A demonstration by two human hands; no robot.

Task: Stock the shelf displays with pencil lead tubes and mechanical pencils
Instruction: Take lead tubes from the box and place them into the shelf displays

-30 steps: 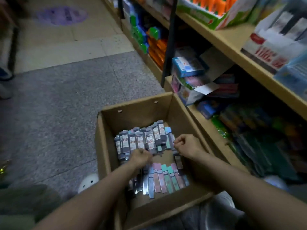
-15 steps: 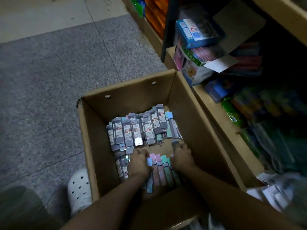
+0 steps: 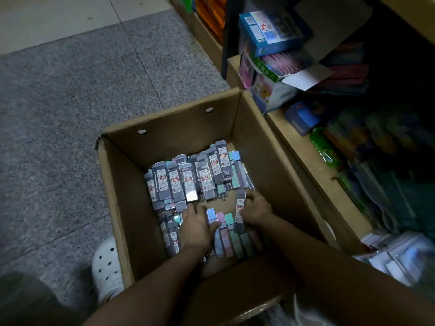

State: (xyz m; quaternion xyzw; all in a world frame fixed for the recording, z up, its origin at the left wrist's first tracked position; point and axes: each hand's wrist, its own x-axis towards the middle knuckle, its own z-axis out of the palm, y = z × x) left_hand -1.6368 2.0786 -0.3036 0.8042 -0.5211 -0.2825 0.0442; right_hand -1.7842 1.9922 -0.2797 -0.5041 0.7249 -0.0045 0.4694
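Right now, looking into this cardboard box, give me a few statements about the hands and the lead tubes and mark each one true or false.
1. The right hand holds a grey lead tube. True.
2. The left hand is raised above the cardboard box. False: it reaches down inside, onto the pastel tubes.
3. The box stands on a shelf. False: it sits on the floor beside the wooden shelf.
4. A white perforated shoe shows left of the box. True.

cardboard box | right hand grips grey lead tube | left hand on pastel tubes
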